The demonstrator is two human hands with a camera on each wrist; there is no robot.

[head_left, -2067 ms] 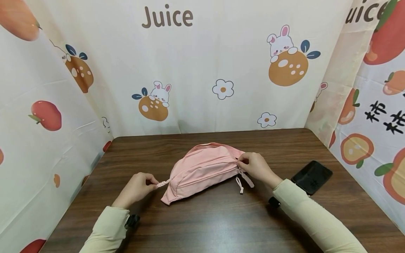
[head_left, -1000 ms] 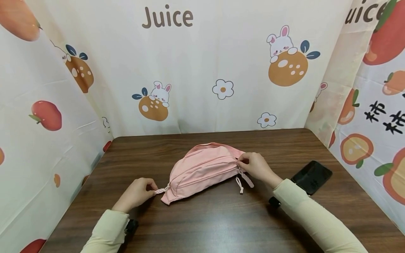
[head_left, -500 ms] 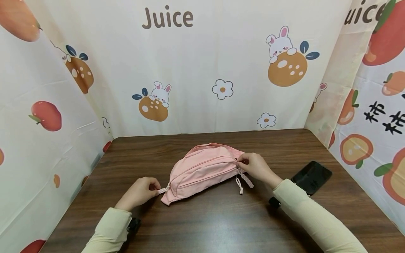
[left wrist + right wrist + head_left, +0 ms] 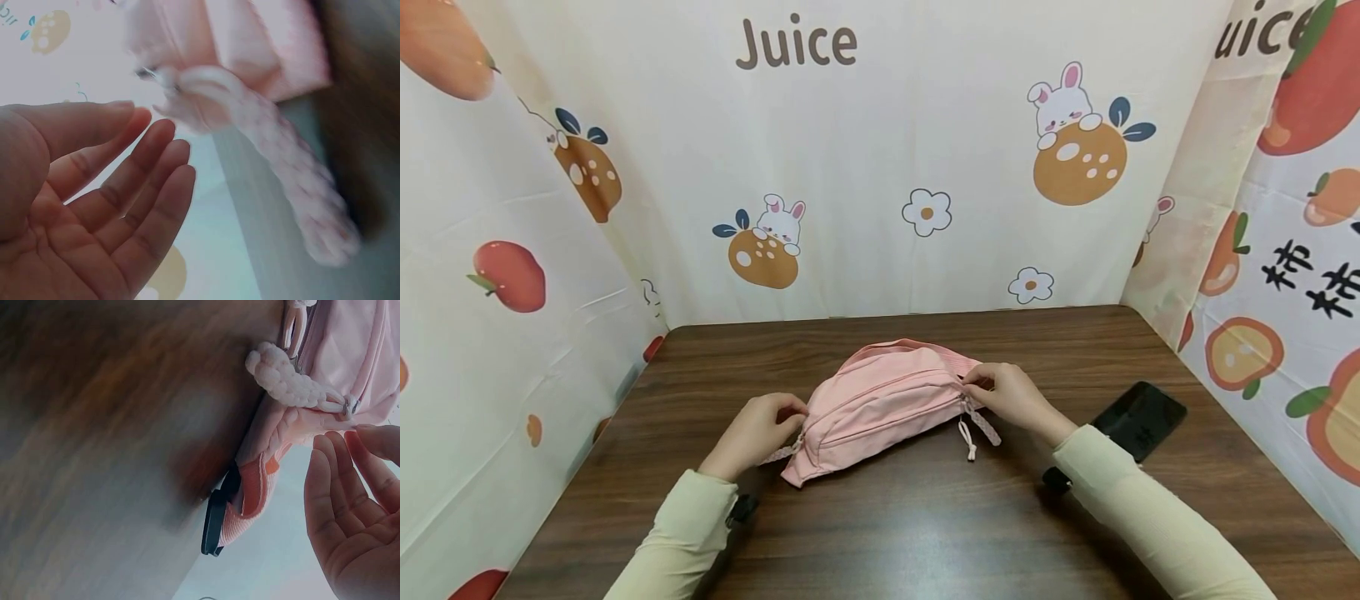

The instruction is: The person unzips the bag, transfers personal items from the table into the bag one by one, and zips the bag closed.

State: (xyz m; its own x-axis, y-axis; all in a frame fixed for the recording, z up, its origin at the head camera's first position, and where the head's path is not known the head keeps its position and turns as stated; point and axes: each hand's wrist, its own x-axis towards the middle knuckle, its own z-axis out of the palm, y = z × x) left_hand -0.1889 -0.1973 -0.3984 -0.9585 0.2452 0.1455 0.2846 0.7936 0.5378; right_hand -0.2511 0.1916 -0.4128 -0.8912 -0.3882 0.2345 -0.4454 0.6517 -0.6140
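Note:
A pink waist bag lies on the table, with a zipper running along its front. In the head view my left hand is at the bag's left end. The left wrist view shows that hand with thumb and fingertips close together, nothing visible between them. A braided zipper pull hangs free beside it. At the bag's right end, my right hand pinches the fabric edge between thumb and index finger. Another braided pull dangles near the right hand.
A black phone lies on the wooden table to the right, close to the right sleeve. A black buckle sits on the bag's strap. Fruit-printed curtains stand behind and at both sides.
My left hand has let go of the left braided pull and moved up and right to the bag's end. The right hand and the bag stay almost where they were.

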